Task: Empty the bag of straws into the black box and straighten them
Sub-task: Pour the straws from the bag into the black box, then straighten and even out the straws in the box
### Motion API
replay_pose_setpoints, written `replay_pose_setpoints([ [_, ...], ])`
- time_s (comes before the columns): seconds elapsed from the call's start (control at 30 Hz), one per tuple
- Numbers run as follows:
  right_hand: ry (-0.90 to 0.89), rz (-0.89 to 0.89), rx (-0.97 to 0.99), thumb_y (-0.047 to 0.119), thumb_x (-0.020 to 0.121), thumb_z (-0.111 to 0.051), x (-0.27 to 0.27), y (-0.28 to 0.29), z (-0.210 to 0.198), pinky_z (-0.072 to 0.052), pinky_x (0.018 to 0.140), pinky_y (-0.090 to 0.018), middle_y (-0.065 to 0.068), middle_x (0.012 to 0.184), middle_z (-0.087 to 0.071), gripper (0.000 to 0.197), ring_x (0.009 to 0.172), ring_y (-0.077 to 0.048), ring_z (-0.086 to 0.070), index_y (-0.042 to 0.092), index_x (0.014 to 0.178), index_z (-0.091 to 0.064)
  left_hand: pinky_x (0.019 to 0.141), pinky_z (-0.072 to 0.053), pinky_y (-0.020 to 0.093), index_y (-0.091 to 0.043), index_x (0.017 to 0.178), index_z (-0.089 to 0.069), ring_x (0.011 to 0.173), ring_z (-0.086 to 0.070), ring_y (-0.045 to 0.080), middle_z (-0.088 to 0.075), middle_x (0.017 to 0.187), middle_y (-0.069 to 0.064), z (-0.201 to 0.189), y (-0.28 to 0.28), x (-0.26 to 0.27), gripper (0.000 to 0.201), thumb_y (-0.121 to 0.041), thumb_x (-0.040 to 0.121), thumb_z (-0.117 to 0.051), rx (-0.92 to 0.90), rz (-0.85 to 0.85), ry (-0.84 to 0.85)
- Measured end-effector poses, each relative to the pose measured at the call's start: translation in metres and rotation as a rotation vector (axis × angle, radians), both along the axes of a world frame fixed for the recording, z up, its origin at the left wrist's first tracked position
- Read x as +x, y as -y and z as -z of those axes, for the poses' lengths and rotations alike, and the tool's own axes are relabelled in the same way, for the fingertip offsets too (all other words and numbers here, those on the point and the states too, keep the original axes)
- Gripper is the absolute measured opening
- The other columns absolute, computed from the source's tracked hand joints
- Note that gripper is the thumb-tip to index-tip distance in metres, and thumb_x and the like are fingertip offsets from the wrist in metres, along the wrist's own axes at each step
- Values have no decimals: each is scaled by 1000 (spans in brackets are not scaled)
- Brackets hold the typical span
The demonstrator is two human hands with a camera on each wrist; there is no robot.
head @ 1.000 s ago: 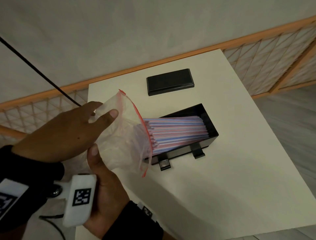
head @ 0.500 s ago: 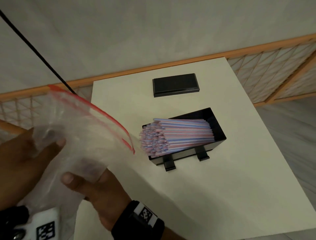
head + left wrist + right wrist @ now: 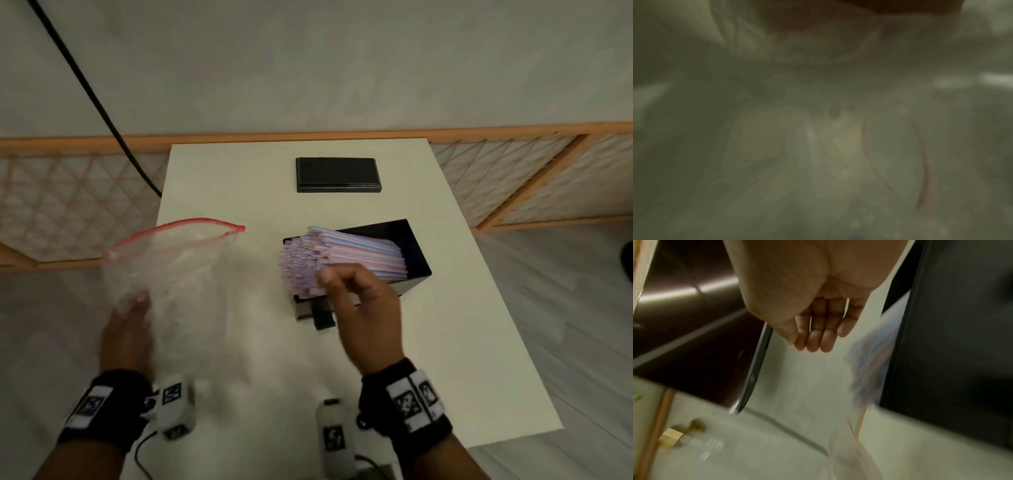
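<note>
Bag [image 3: 171, 274] now clear of boxed straws [image 3: 342, 253].

White table [image 3: 445, 342], black box [image 3: 416, 255] of straws [image 3: 356, 251], black lid [image 3: 338, 174] behind

One bench [image 3: 445, 342] carried one black box [image 3: 412, 251], near its right edge, holding one bundle of straws [image 3: 342, 253] too many to count. One black lid [image 3: 337, 174] lay toward the far edge. One clear bag [image 3: 178, 270] with a red zip strip sat at the left edge. Two hands were in view, the left hand [image 3: 125, 334] and the right hand [image 3: 368, 313].
</note>
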State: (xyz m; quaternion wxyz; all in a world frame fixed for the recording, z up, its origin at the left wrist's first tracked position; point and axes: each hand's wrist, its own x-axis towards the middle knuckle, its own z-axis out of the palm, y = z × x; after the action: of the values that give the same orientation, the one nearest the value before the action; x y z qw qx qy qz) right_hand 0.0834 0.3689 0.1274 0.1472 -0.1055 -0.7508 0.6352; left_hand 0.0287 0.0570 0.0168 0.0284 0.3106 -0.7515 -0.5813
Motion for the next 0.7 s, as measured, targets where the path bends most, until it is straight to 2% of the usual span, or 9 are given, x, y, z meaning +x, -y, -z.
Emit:
replay_pose_setpoints([
  [0.03,-18,87,-19,17,94,-69,-3,-22,-2,-49,74,-12,1,80,-74,12,74,0,-64,12,84,-73,104,-38,28,-22,134,-60,118,-54,18,-60,133,1,1,-12,1,32,-26,104,-52,54,25,29],
  [0.1,-26,220,-3,17,97,-64,-11,-64,-6,-50,78,-14,-1,85,-74,15,79,-1,-66,6,90,-72,92,-42,28,-22,133,-62,109,-56,19,-62,132,4,7,-31,0,30,-21,103,-55,135,65,78],
  [0.2,36,268,129,24,99,-61,-25,-110,2,-56,87,-31,1,95,-76,15,93,-13,-70,15,96,-72,69,-51,23,-22,127,-63,84,-58,17,-66,105,1,12,-52,-6,26,-29,103,-56,209,44,146],
  [0.23,60,248,188,26,99,-61,-29,-122,10,-55,90,-33,4,97,-75,14,95,-11,-69,18,97,-72,74,-52,27,-20,129,-62,87,-59,21,-66,106,0,11,-56,-11,33,-38,101,-56,152,84,191],
  [0.33,93,75,406,27,96,-65,-37,-147,38,-51,96,-34,8,104,-72,8,101,-2,-63,23,100,-71,105,-49,50,-16,134,-60,115,-62,37,-65,133,15,18,-56,-22,94,-88,74,-52,-72,185,297],
  [0.37,79,-7,487,27,94,-67,-37,-152,46,-50,97,-36,7,105,-71,8,103,-5,-61,23,100,-72,110,-45,53,-12,140,-54,123,-59,41,-60,141,20,17,-56,-25,99,-87,75,-52,-152,171,330],
  [0.47,-12,-187,602,35,87,-72,-31,-161,63,-44,107,-33,3,106,-69,20,118,-13,-54,19,99,-74,117,-35,47,-3,153,-33,140,-46,41,-46,154,22,-16,-69,-24,80,-52,96,-59,-279,38,286],
  [0.6,-67,-287,590,30,82,-80,-20,-169,75,-36,116,-29,6,106,-69,17,133,-10,-45,21,96,-77,111,-39,43,-6,137,-55,131,-53,39,-59,140,20,-52,-103,-21,47,-38,103,-53,-344,-26,-6],
  [0.7,-19,-296,576,21,86,-78,-14,-173,82,-41,114,-35,5,111,-71,16,138,-16,-45,25,101,-78,114,-41,41,-22,126,-68,129,-59,28,-67,133,6,-76,-153,-22,40,-44,99,-49,-94,125,-146],
])
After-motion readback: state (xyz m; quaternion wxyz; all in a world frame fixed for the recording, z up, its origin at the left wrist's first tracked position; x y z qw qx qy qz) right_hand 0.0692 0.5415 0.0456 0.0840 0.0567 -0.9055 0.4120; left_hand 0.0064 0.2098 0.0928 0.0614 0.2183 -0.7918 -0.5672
